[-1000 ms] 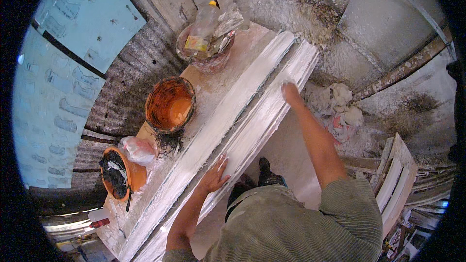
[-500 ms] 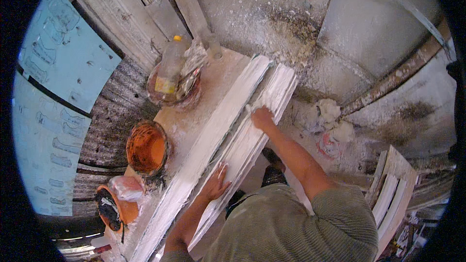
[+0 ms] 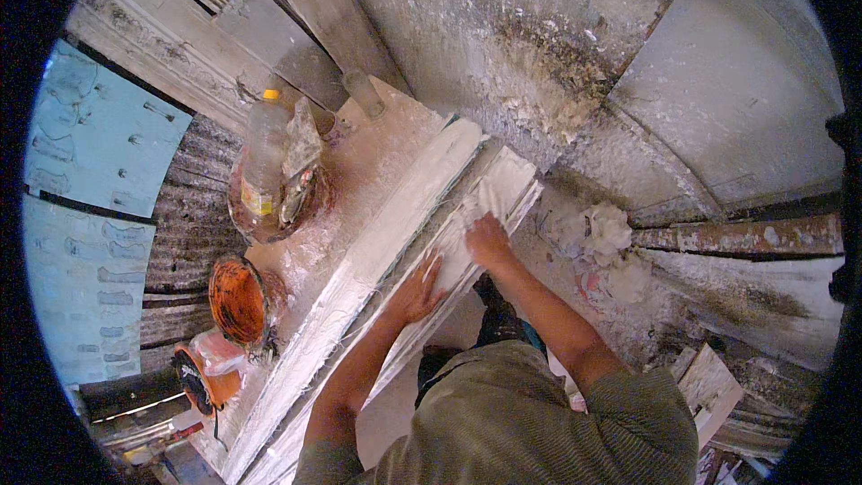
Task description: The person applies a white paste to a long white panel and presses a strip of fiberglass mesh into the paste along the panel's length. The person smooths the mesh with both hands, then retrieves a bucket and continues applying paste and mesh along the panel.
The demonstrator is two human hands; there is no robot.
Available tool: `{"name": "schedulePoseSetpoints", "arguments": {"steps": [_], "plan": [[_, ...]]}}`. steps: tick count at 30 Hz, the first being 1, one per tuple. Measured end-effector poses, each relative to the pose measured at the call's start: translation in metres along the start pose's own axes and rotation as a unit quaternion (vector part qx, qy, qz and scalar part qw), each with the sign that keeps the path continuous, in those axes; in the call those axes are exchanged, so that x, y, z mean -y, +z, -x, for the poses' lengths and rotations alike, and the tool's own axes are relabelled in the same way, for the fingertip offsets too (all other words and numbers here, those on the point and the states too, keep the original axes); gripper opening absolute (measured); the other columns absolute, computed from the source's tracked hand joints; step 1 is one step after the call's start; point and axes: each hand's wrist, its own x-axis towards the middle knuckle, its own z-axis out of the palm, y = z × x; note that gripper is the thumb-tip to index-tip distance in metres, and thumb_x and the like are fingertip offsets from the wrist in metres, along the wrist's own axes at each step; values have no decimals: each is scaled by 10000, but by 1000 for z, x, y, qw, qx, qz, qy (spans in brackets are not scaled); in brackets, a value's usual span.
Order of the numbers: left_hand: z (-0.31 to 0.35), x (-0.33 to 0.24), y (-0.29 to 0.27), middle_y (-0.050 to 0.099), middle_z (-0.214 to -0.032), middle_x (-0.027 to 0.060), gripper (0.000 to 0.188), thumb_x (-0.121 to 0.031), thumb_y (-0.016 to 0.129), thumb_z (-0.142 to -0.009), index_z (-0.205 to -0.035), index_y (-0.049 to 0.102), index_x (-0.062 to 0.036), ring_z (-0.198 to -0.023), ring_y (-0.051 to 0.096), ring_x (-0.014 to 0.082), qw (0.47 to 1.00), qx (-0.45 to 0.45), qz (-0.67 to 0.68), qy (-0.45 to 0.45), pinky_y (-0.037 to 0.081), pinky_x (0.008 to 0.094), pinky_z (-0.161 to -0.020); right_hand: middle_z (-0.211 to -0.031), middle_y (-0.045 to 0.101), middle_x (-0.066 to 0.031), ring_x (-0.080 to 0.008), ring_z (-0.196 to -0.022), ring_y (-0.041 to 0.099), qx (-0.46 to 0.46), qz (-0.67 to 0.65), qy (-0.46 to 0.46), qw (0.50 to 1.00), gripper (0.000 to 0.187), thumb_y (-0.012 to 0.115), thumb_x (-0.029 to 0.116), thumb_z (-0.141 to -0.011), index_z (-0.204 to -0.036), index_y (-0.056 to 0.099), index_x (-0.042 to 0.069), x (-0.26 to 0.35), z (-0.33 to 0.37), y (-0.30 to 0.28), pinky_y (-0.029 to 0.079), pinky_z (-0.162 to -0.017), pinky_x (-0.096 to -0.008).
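Observation:
A long white plaster-like strip point(image 3: 395, 242) lies diagonally across the table. Right of it runs a second white strip point(image 3: 503, 181), layered at its outer edge, with loose fibres along the gap between the two. My left hand point(image 3: 417, 292) rests flat on the second strip, its fingers stretched out. Farther up the same strip, my right hand point(image 3: 488, 241) is closed against the surface. A pale bit shows at its fingertips, too blurred to name.
Left on the table point(image 3: 296, 260) stand a basin point(image 3: 314, 211) holding a clear bottle point(image 3: 262, 157) with a yellow cap, an orange bucket point(image 3: 238, 301), and a smaller orange container point(image 3: 222, 388) beside a plastic bag point(image 3: 215, 352). A splattered wall point(image 3: 467, 27) rises beyond; white lumps point(image 3: 606, 229) lie at right.
My left hand has moved up along the strip, closer to my right hand. My right hand stays near the strip's far part. The whole view has shifted and turned somewhat.

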Motion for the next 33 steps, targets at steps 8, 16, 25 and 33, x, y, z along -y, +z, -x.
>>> {"name": "schedulePoseSetpoints", "arguments": {"steps": [8,16,25,33], "plan": [[-165,-42,-9,128,-1598,207,719,-434,429,-992,-1513,195,3,-1472,164,369,997,-66,-28,25,210,429,-1193,-1268,565,-265,-479,-1193,509,84,18,108,990,386,532,277,-921,-1120,639,-35,-84,-57,-50,411,-1003,-552],[-167,-47,21,133,-1612,150,669,-476,357,-1011,-1511,241,-46,-1451,244,350,989,-75,-117,54,272,434,-1169,-900,611,-273,-447,-873,581,-283,-123,215,926,210,537,163,-881,-933,629,-19,-219,-95,-7,463,-796,-517],[64,6,31,126,-1609,166,645,-438,394,-1013,-1520,212,-83,-1453,232,366,994,-12,-59,95,244,456,-1182,-960,653,-249,-409,-960,617,-46,101,129,985,410,494,358,-942,-938,689,-3,5,-29,-7,498,-848,-524],[291,25,49,124,-1615,134,634,-402,438,-1007,-1519,229,-91,-1466,195,361,999,18,10,-46,248,447,-1184,-1059,641,-274,-440,-1041,601,81,76,71,991,508,496,419,-929,-992,688,-47,171,67,34,471,-912,-575]]}}
